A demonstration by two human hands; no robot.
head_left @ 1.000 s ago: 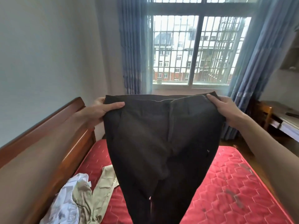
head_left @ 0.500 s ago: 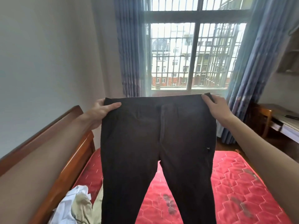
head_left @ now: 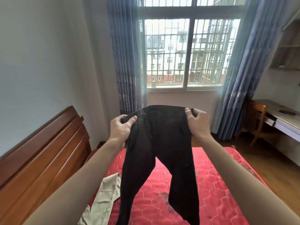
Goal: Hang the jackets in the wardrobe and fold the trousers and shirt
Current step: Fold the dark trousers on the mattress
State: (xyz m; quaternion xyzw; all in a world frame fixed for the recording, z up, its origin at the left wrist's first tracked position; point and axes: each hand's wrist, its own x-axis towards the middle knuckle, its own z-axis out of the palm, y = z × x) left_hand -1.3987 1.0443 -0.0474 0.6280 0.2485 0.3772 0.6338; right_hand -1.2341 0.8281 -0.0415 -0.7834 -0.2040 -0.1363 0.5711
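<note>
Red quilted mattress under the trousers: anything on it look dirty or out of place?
Yes. Dark smudged stains mark the red quilted mattress between the hanging legs of the black trousers, and crumpled beige trousers lie unfolded at its left edge.

Legible text: none; no label, brand, number or sign can be read on any surface. A small pale mark on the black trousers [head_left: 159, 153], toward 5 o'clock, is too blurred to read.
</note>
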